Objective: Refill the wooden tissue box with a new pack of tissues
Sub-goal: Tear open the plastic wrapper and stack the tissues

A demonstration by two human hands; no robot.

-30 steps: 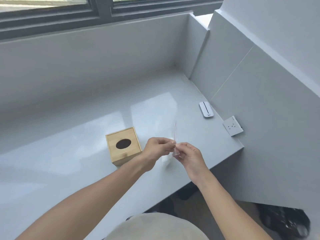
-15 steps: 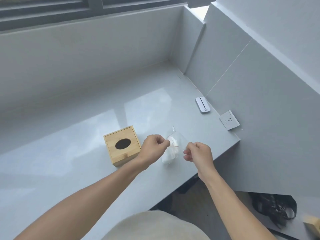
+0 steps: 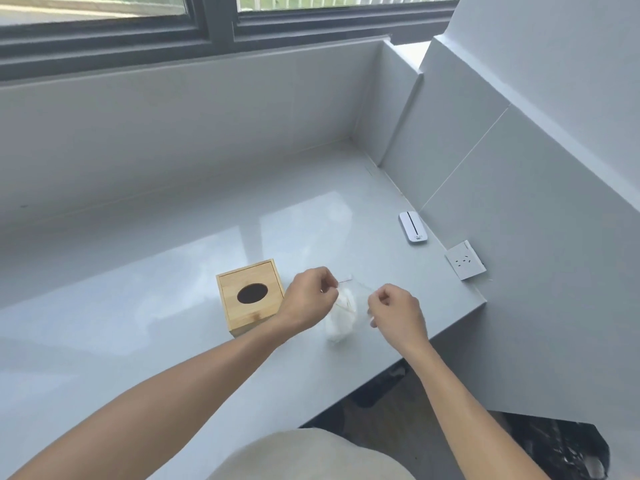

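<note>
A square wooden tissue box with a dark oval slot in its lid stands on the grey counter. Just right of it hangs a clear plastic pack of white tissues, its mouth pulled wide. My left hand pinches the pack's left top edge, close to the box's right side. On the opposite side, my right hand pinches the right top edge. The pack's lower end rests on or just above the counter; I cannot tell which.
A small white device with a black stripe lies by the right wall. A white wall socket sits just beyond it. The counter's front edge runs diagonally under my right forearm, with a dark bag on the floor below.
My hands have moved apart, each holding one side of the pack's top, so the plastic mouth is spread open. The wooden box has stayed put.
</note>
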